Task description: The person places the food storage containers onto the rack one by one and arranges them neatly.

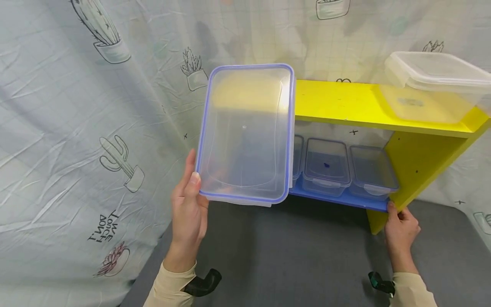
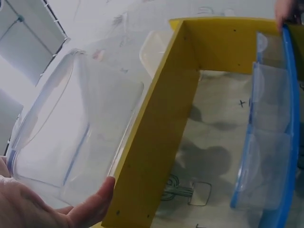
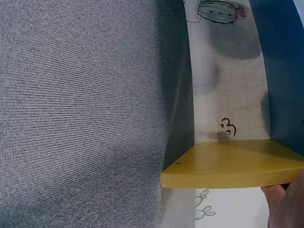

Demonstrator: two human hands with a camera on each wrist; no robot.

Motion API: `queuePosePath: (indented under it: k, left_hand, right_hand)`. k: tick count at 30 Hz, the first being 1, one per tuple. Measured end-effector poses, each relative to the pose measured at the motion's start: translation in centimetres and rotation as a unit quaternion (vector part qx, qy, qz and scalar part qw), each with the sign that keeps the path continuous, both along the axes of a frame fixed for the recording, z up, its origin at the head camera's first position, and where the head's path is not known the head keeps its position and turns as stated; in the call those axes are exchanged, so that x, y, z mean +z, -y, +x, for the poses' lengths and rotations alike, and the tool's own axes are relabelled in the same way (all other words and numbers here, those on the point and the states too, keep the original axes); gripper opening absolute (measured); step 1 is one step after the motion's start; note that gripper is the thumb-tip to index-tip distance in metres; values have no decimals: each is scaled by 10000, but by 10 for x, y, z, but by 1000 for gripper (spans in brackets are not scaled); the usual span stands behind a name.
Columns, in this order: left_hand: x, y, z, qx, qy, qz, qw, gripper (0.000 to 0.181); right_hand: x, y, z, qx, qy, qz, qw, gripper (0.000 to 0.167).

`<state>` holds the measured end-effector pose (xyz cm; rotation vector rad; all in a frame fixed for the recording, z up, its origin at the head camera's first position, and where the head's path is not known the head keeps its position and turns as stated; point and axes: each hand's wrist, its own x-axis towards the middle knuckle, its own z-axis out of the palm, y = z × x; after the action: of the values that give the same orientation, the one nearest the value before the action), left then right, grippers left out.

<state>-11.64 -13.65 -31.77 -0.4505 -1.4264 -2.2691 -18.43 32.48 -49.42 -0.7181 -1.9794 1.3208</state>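
Observation:
My left hand (image 1: 189, 217) grips a clear plastic food container (image 1: 245, 140) with a blue-rimmed lid by its lower left corner. It is raised and tilted, lid toward the head camera, in front of the shelf's left part. In the left wrist view the container (image 2: 102, 104) appears beside the yellow top board (image 2: 156, 128), with the left fingers (image 2: 97, 204) against its side. At the right end, my right hand (image 1: 402, 228) holds the yellow and blue shelf unit, around the edge of its yellow side panel (image 1: 426, 157), thumb by the blue board (image 1: 333, 198).
Several lidded containers stand in a row on the blue board, such as the middle one (image 1: 327, 164). A larger clear box (image 1: 429, 100) with a white lid sits on the yellow top. Grey cloth (image 1: 287, 256) covers the table; a cactus-print curtain (image 1: 57, 170) hangs behind and left.

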Motion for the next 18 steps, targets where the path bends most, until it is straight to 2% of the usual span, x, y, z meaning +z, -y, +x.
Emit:
queuePosePath:
  k: [5, 13, 18]
  left_hand:
    - [12, -1, -7, 60, -11, -266, 9996, 47]
    - [30, -5, -13, 349, 68, -670, 9971, 43]
    - [45, -1, -22, 175, 189, -826, 9963, 40]
  right_hand:
    - [-4, -3, -1, -53, -161, 190, 9997, 22]
    - [-4, -5, -2, -43, -217, 138, 9997, 20]
    - [-1, -2, 0, -75, -231, 149, 9996, 19]
